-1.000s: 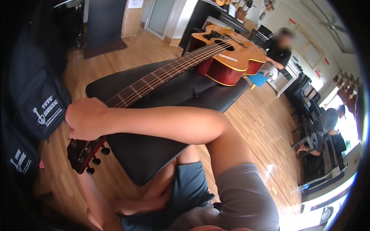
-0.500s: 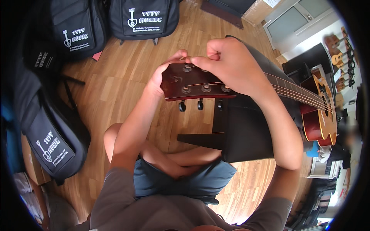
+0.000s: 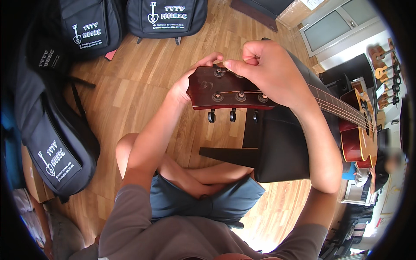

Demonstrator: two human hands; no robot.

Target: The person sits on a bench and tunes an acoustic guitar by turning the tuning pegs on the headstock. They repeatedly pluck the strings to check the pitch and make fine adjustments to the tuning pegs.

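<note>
An acoustic guitar with a dark red-brown headstock (image 3: 201, 89) lies with its neck running off to the right, toward its light-topped body (image 3: 366, 141). My left hand (image 3: 183, 88) wraps the headstock's left end from behind, fingers showing at the far edge beside a tuning post (image 3: 219, 72). Whether they grip a tuning key there is hidden. Above the headstock my right hand (image 3: 273, 73) is closed, thumb and forefinger pinching a thin string near that post. Another string runs to a near-row post (image 3: 241, 96). Black tuning keys (image 3: 232, 115) hang along the near edge.
A black padded bench (image 3: 281, 147) is under the neck. Black guitar bags (image 3: 54, 151) stand at the left and far left, on a wooden floor (image 3: 130, 99). Several small instruments hang on the right wall. A person's arm (image 3: 41, 221) shows at the lower left.
The headstock and both hands sit slightly farther right and up in the picture, as the whole view has shifted a little. Both hands keep nearly the same hold.
</note>
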